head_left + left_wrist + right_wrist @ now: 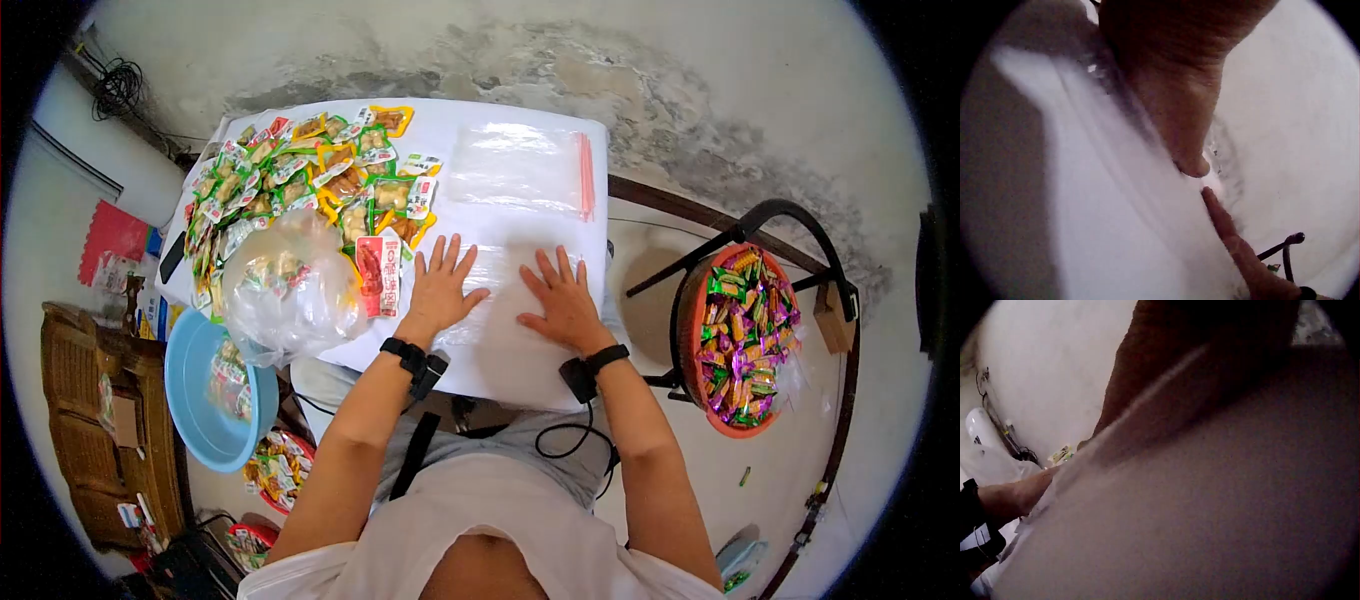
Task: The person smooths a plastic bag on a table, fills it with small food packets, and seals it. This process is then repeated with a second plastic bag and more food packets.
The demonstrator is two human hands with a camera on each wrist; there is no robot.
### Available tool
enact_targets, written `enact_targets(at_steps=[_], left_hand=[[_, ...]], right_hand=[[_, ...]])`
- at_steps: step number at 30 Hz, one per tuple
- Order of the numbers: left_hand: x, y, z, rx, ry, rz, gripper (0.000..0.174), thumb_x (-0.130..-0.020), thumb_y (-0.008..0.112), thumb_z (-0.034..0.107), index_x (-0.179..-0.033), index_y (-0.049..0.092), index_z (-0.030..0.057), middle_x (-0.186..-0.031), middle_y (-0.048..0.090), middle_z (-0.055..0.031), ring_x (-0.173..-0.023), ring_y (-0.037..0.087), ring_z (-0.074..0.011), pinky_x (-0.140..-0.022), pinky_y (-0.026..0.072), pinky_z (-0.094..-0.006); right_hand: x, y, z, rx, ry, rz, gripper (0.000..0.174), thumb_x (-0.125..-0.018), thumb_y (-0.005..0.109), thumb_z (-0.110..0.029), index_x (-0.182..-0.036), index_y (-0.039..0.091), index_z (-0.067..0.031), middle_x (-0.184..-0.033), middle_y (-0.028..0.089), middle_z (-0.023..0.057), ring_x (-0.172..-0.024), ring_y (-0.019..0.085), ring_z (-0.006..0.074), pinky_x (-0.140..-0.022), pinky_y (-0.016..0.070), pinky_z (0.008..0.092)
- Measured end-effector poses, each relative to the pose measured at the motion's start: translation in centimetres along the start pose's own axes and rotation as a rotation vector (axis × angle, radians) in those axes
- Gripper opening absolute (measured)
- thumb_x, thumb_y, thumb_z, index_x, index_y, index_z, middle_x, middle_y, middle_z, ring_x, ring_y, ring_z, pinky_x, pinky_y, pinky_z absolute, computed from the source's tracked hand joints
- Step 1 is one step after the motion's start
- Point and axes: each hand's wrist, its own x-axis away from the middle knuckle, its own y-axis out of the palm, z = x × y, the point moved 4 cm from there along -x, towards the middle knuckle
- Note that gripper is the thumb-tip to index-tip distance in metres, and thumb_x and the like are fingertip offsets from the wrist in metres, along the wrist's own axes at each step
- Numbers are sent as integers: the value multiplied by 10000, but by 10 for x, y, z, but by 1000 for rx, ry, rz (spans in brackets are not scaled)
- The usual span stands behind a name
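Note:
Both hands lie palm down with fingers spread on the white-covered table. Under and between them is a clear plastic bag (492, 325), laid flat and hard to see against the cloth. My left hand (440, 292) rests on its left side, thumb pointing inward. On the right side my right hand (568, 308) rests likewise, its thumb toward the left one. Just left of the left hand lies a red and white snack packet (378, 275). Farther back is a stack of clear zip bags (515, 170) with red strips along the right end. In the left wrist view the thumb (1194, 164) stays close to the sheet.
A heap of small food packets (290, 175) covers the table's left, with a puffed clear bag (290, 290) in front. A blue basin (185, 400) stands lower left. To the right, a red basket (690, 330) of wrapped snacks sits on a black chair (785, 210).

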Motion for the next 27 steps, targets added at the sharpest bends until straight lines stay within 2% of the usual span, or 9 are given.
enact_targets(at_steps=[6,14,17,19,20,23,24,25,27], left_hand=[[38,-11,38,-23,126,7,755,-793,582,516,-1387,349,113,-1453,262,-175,-1354,188,-368,-1034,211,-577],[53,-4,32,93,135,-21,739,-775,651,411,-1378,349,108,-1471,204,-195,-1355,180,-384,-1036,221,-574],[48,-4,19,276,40,72,708,-767,681,313,-1353,373,60,-1437,243,-250,-1329,235,-403,-1047,243,-523],[45,-9,-2,464,-150,339,658,-764,691,237,-1309,407,2,-1385,301,-290,-1271,303,-434,-1043,274,-479],[39,-10,-10,489,-231,366,608,-759,686,173,-1276,430,-20,-1341,358,-296,-1228,353,-439,-1039,297,-439],[12,-21,-22,474,-255,314,553,-748,674,138,-1229,458,-27,-1273,433,-275,-1189,390,-430,-1001,331,-459],[0,-27,-21,391,-155,292,485,-725,647,89,-1175,494,-4,-1188,498,-227,-1128,443,-394,-949,369,-452],[-11,-26,-22,390,-147,299,485,-725,647,89,-1175,494,-4,-1188,498,-227,-1128,443,-394,-949,369,-452],[-34,-13,-15,29,72,273,447,-711,619,67,-1145,518,38,-1108,542,-177,-1065,486,-345,-904,384,-451]], right_hand=[[4,-4,-23,68,17,-48,790,-729,596,-596,-1370,398,-180,-1475,203,186,-1345,114,469,-1008,127,680],[28,9,-31,24,-6,-30,794,-744,581,-590,-1384,373,-168,-1484,185,177,-1363,106,432,-1024,137,655],[22,10,-17,-93,60,-55,722,-796,594,-467,-1388,356,-128,-1473,220,177,-1367,128,407,-1043,156,619],[14,16,20,-216,216,264,655,-820,605,-290,-1379,345,-68,-1449,272,180,-1348,194,390,-1043,201,580],[8,-5,22,-158,198,400,600,-801,601,-152,-1342,371,-27,-1394,356,169,-1288,307,366,-995,287,540],[-14,-10,43,15,249,254,588,-778,605,-149,-1318,400,-38,-1287,442,167,-1192,397,347,-935,344,499],[-18,-6,49,31,234,326,456,-753,612,-142,-1184,509,-34,-1103,516,135,-1072,466,318,-854,398,463],[-21,-11,51,36,235,336,456,-753,612,-142,-1184,509,-34,-1103,516,135,-1072,466,318,-854,398,463],[-31,-13,52,72,277,96,284,-743,616,-147,-1001,574,-38,-959,528,108,-976,497,295,-777,428,451]])
